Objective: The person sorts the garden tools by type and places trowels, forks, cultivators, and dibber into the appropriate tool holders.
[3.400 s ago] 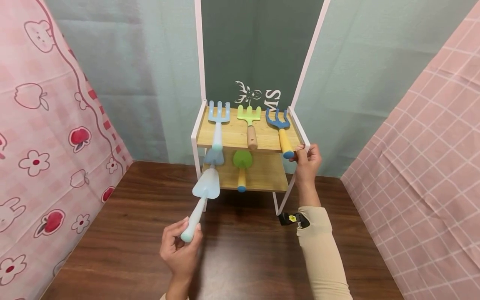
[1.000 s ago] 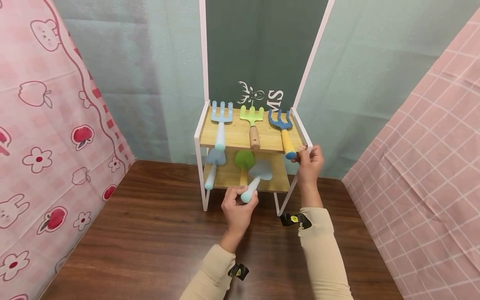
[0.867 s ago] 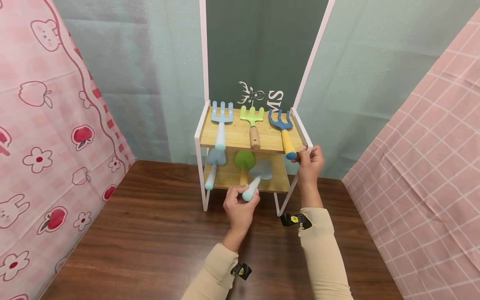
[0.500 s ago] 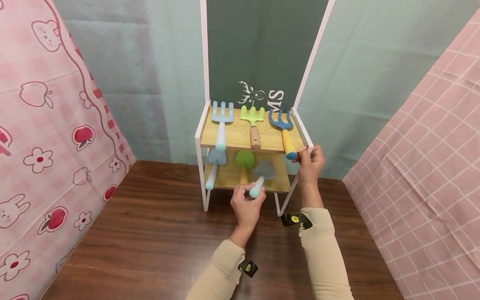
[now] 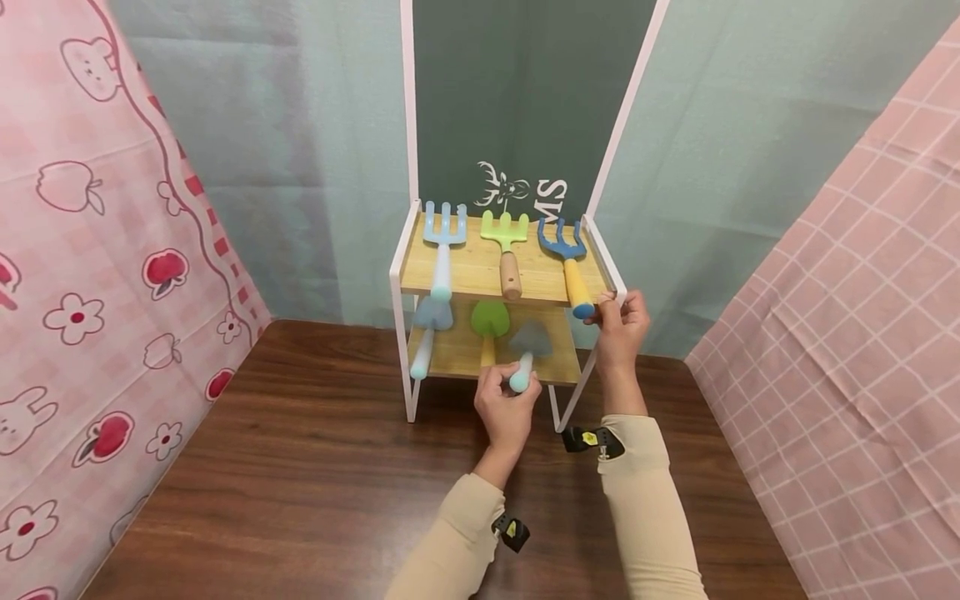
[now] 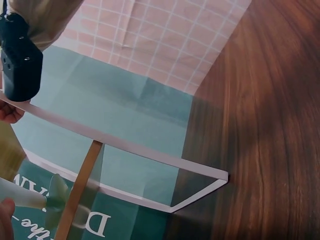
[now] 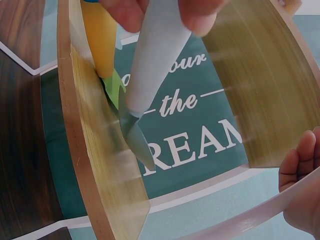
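My left hand (image 5: 506, 412) pinches the pale handle of a toy trowel (image 5: 531, 340), whose grey-blue blade reaches in over the right part of the lower shelf. In the right wrist view the trowel's handle (image 7: 157, 60) slants down between the two shelf boards. My right hand (image 5: 621, 329) grips the front right corner of the white-framed shelf rack (image 5: 396, 312), beside the blue end of a yellow-handled hand fork (image 5: 574, 283). On the lower shelf lie a blue trowel (image 5: 423, 352) at the left and a green trowel (image 5: 491, 318) in the middle, its handle partly behind my left hand.
The top shelf also bears a light blue hand fork (image 5: 442, 262) and a green hand fork (image 5: 510, 271) with a wooden handle. A dark green lettered panel (image 5: 525, 100) rises behind. The rack stands on a brown wooden table (image 5: 285, 467) between pink cloths.
From the rack's left front, my left hand has carried the trowel right and in over the lower shelf, lately edging further right. My right hand keeps its grip on the rack.
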`<state>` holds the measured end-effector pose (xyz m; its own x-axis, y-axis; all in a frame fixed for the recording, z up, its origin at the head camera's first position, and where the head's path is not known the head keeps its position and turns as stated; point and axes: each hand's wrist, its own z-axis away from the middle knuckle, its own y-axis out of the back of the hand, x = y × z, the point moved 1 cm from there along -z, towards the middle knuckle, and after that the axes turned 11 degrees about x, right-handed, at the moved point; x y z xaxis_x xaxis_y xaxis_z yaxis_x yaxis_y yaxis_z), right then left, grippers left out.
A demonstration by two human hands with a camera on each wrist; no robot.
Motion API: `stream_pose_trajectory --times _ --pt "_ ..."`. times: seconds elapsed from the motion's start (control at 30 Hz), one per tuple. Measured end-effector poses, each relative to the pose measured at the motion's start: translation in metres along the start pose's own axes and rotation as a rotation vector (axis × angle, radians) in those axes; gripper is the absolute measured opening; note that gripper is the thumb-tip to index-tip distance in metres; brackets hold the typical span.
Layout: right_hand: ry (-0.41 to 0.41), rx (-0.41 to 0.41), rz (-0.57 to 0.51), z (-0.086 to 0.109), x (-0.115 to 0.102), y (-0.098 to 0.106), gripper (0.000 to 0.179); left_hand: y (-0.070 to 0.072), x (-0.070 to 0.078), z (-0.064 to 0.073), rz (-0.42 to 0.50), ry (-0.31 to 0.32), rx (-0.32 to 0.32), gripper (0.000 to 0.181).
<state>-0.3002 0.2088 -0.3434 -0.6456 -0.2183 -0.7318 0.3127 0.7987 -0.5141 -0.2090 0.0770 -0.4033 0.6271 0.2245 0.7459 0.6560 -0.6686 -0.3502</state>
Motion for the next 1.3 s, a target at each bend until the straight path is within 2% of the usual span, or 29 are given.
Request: stream_pose_trajectory --times 0.17,0.43,0.6,0.7,0.87,1.03,1.1,1.3 --pt "0.005 0.008 -0.001 0.001 0.001 0.000 0.014 -0.004 -0.005 0.003 -0.008 -0.027 -0.006 0.024" --pt "0.004 0.011 -0.006 0.001 0.001 0.000 0.014 -0.017 -0.043 0.019 -0.043 -0.058 -0.002 0.027" --pt "0.001 0.014 0.002 0.001 0.001 0.001 0.016 -0.019 -0.043 0.023 -0.060 -0.052 -0.034 0.025" --pt "0.004 0.012 0.004 0.001 0.001 0.001 0.016 -0.019 -0.040 0.026 -0.055 -0.023 -0.074 0.024" --pt "0.009 0.004 -0.006 0.002 -0.002 -0.001 0.016 -0.018 -0.037 0.029 -0.035 0.082 -0.151 0.027" --pt "0.023 0.002 0.011 -0.001 0.002 0.001 0.014 -0.013 -0.013 0.023 0.031 0.179 -0.216 0.026" --pt "0.027 -0.001 0.012 -0.001 0.002 0.001 0.015 -0.013 -0.011 0.022 0.051 0.202 -0.233 0.026" --pt "0.015 0.003 0.000 0.001 0.001 0.000 0.016 -0.017 -0.039 0.031 0.023 0.213 -0.272 0.026"
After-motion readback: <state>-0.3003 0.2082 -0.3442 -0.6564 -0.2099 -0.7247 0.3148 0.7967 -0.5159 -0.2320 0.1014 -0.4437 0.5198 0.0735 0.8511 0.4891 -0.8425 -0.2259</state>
